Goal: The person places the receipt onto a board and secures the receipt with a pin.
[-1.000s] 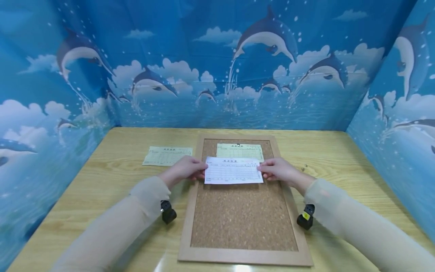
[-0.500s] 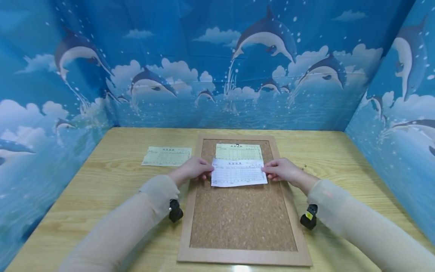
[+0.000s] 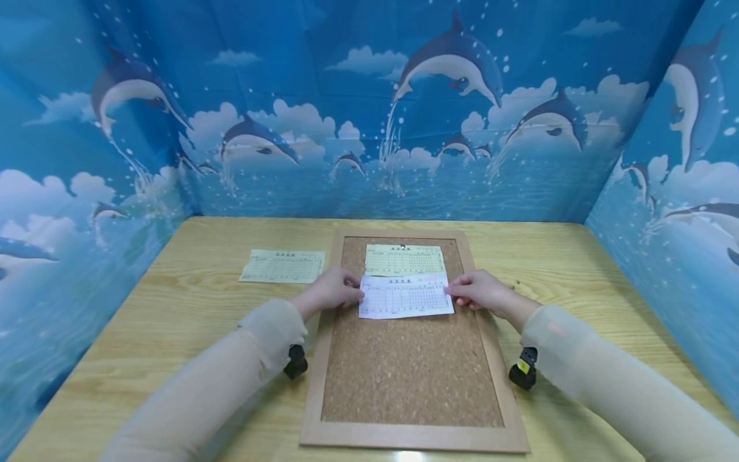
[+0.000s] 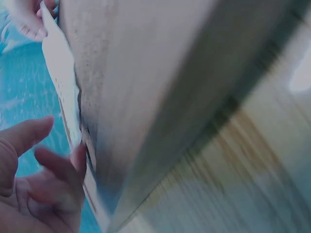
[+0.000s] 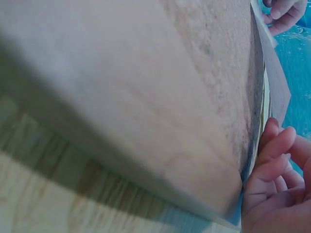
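Note:
A white printed form slip [image 3: 407, 297] lies across the upper part of the framed cork board [image 3: 412, 372], its top edge along the bottom of a pale green form slip [image 3: 404, 259]. My left hand [image 3: 331, 289] is at the white slip's left edge; in the left wrist view its fingers [image 4: 43, 125] are spread apart, one fingertip right at the paper. My right hand [image 3: 479, 290] pinches the slip's right edge between thumb and finger. In the right wrist view that side of the white slip [image 5: 276, 82] bends up from the board.
Another pale green slip [image 3: 283, 265] lies on the wooden table [image 3: 190, 321] left of the board. A small dark pin [image 3: 402, 246] is at the top of the green slip on the board. Tiny dark items [image 3: 516, 283] lie right of the board. A dolphin-printed curtain [image 3: 346, 96] surrounds the table.
The white slip has moved slightly right and toward me, uncovering more of the green slip above it. The left hand's fingers have loosened from its edge.

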`<state>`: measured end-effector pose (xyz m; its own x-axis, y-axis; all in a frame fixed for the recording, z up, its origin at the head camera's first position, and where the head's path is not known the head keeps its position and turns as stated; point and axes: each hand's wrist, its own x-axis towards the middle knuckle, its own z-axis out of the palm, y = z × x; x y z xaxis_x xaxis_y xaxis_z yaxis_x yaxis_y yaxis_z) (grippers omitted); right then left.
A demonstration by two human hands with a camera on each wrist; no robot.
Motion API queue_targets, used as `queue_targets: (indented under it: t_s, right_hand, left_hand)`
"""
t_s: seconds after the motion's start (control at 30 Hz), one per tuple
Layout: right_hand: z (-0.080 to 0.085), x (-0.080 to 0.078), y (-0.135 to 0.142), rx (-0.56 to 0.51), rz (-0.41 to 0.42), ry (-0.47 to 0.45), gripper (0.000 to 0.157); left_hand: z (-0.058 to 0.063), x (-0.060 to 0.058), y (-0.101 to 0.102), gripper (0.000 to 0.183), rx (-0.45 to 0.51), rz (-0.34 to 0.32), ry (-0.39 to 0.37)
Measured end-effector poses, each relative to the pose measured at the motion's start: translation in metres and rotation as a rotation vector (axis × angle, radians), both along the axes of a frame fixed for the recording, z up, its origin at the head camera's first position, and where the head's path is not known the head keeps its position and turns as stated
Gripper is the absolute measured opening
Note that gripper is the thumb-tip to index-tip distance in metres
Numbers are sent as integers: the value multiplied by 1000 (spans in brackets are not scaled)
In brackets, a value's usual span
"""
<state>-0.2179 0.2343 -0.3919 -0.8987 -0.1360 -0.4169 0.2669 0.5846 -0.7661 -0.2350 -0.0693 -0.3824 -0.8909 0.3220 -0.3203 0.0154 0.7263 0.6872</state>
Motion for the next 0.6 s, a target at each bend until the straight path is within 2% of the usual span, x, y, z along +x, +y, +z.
queue_targets:
  t_s: [0.07,0.13,0.2,0.3,0.37,0.47,0.6]
  right_hand:
    - [0,0,0,3,2,0,24]
    - [0,0,1,4,3,-2,23]
    - [0,0,2,3,4,-5,23]
    - [0,-1,2,10,5,-11,23]
    - [-1,-1,2,34,8,-10,24]
    - [1,0,0,128,31,49,26]
    - [7,7,-5,322,144,285,28]
  left_hand:
    - [2,4,2,44,-75,-51,83]
    - [4,9,6,56,-189,-121,164]
    - [5,15,11,64,-293,-216,253]
    - [5,24,16,70,-403,-360,329]
    - [4,29,17,71,-447,-445,354]
    - [4,33,18,66,-504,-525,330]
    - [3,36,18,61,-534,-529,267]
